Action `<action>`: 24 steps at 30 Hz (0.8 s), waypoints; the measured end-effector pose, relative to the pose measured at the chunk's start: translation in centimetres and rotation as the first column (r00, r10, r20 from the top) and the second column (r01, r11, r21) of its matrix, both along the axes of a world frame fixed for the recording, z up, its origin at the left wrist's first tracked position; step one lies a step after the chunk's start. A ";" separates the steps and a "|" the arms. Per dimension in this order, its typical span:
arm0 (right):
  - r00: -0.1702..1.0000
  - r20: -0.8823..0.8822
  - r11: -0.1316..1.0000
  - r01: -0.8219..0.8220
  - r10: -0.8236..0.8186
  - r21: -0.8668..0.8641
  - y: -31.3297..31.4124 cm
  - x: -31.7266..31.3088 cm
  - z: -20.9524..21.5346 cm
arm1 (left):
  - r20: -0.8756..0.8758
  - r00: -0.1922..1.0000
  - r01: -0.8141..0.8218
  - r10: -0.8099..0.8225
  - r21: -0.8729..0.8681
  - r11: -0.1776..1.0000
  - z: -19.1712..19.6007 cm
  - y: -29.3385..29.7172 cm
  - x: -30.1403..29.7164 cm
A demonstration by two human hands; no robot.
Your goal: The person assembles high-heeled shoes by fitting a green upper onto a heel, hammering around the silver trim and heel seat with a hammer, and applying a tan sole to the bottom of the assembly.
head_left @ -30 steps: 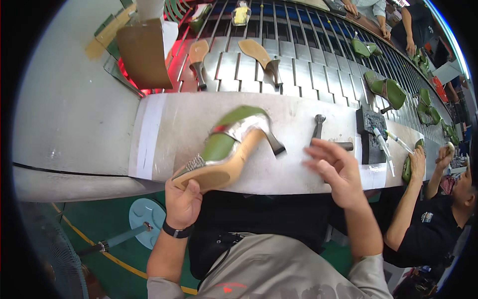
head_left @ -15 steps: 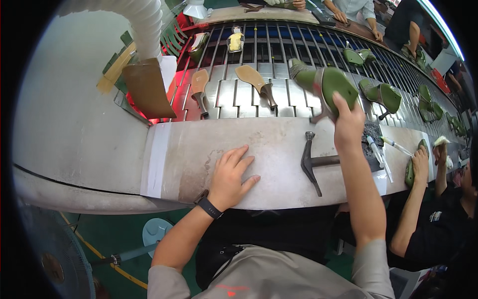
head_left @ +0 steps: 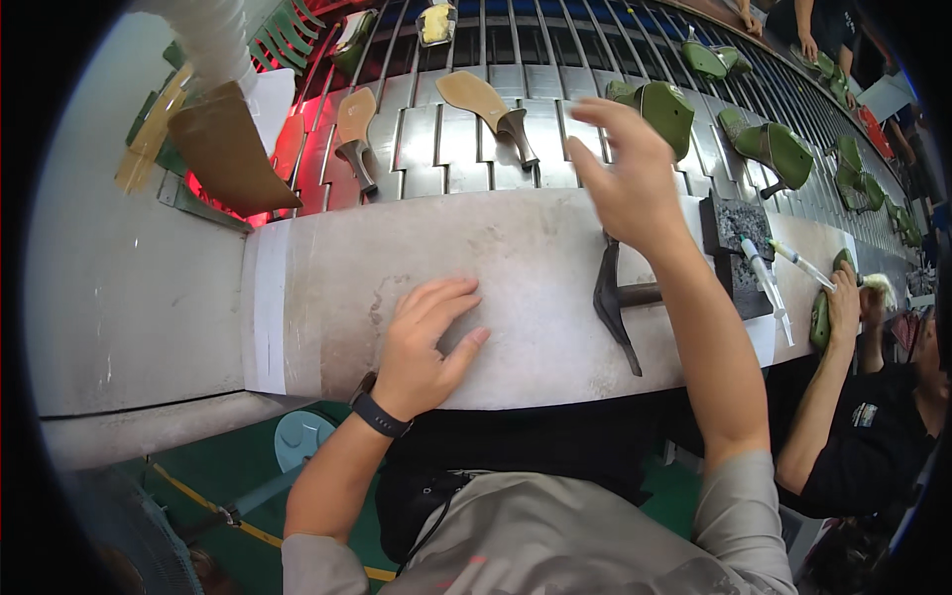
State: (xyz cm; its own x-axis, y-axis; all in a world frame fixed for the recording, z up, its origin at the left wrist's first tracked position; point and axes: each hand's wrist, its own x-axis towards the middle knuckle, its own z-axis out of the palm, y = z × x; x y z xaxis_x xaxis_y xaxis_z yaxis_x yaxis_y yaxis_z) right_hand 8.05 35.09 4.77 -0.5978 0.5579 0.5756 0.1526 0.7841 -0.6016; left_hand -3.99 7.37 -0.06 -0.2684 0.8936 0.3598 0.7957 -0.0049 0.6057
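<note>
Over the bench (head_left: 531, 297), holds left hand (head_left: 426, 347) spread, left of the hammer (head_left: 611, 297); beyond the hammer, just leaves green shoe (head_left: 671, 119) on conveyor (head_left: 416, 141), freeing right hand (head_left: 635, 178), also spread.

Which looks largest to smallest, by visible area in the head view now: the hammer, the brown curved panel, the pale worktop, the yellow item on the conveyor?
1. Pale worktop
2. Brown curved panel
3. Hammer, with part of its handle hidden
4. Yellow item, though it lies farther away
</note>
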 end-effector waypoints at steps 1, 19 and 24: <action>0.997 0.068 0.998 -0.032 0.036 -0.048 0.5 -1.9 -0.5 | 0.059 0.998 0.005 -0.006 0.018 1.000 -0.1 0.0 -0.1; 0.994 -0.079 0.384 -0.047 -0.069 -0.922 2.9 -0.5 -2.9 | 0.022 0.915 -0.399 0.402 -0.084 0.913 0.9 24.5 -19.3; 0.981 -0.138 0.321 -0.089 -0.133 -0.943 3.5 -0.7 -2.4 | -0.053 0.926 -0.375 0.374 -0.246 0.894 -1.9 29.0 -25.0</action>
